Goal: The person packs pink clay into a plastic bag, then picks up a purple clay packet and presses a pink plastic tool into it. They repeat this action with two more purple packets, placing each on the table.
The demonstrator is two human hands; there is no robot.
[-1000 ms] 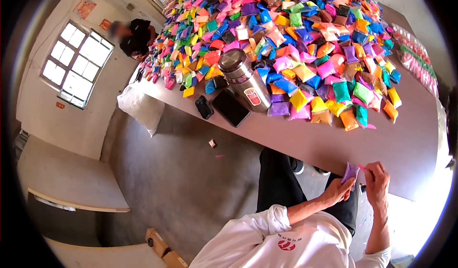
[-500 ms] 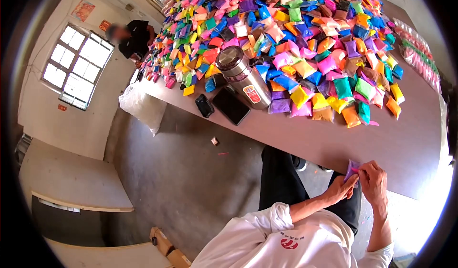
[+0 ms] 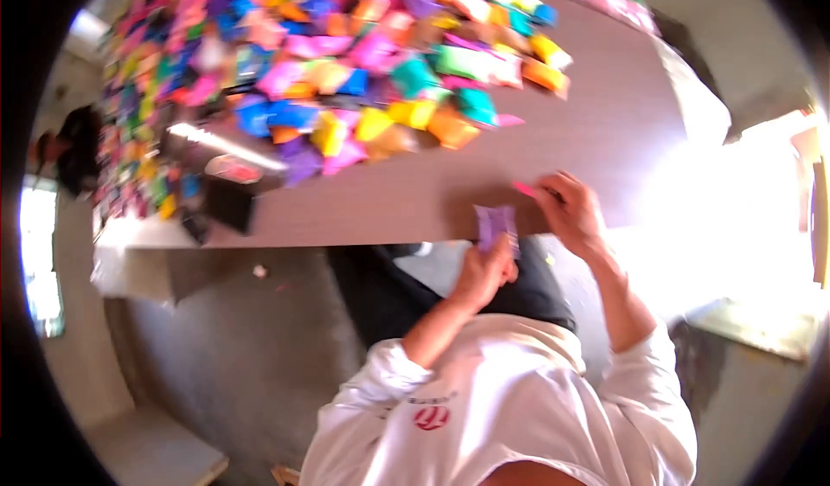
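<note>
My left hand is closed on a small purple packet, held upright near the table's front edge. Higher and to the right, my right hand pinches a thin pink strip whose tip sticks out to the left. The strip is apart from the packet. Motion blur hides whether the packet is sealed.
A heap of colourful packets covers the table's far and left parts. A steel flask and a black phone lie within blur at left. Another pink strip rests beside the heap. A person is at far left.
My hands have come apart: the right one has drawn the pink strip away from the purple packet, upward and to the right. The view has also turned, shifting the heap left.
</note>
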